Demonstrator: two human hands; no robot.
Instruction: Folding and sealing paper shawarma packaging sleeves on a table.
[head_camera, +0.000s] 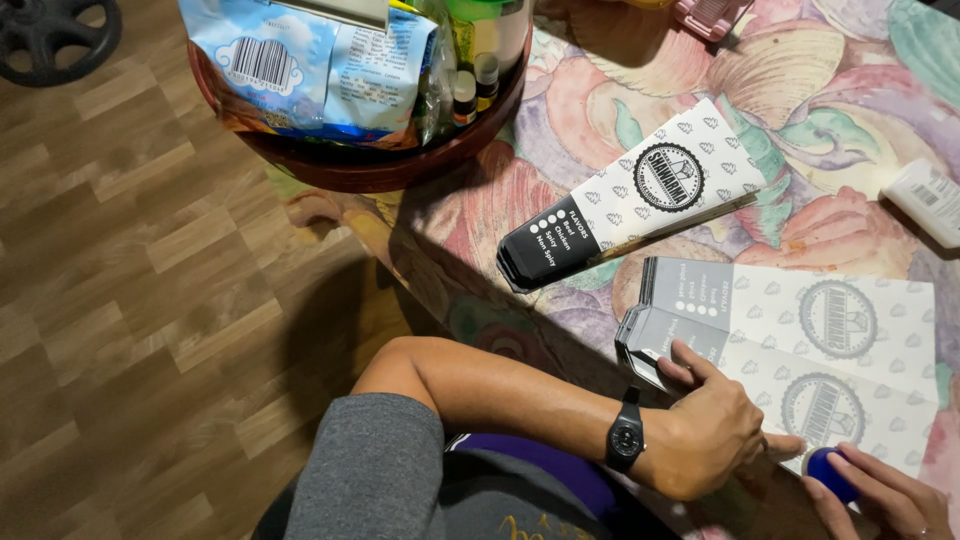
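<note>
My left hand (710, 425), with a black watch (627, 438) on the wrist, presses flat on a white and grey printed cardboard blank (850, 330) lying unfolded on the flowered tablecloth (850, 90). Its fingers rest on the blank's dark folded end. My right hand (885, 498) sits at the bottom right corner and grips a small round blue object (828, 472) against the blank's lower edge. A second printed carton (630, 195), folded into a long sleeve with a black end, lies diagonally just beyond the blank.
A round dark red tray (370, 165) holding blue and white packets and small bottles stands at the table's back left edge. A white packet (928, 200) lies at the right edge, a pink item (710, 15) at the top. A black wheel (50, 35) rests on the wooden floor.
</note>
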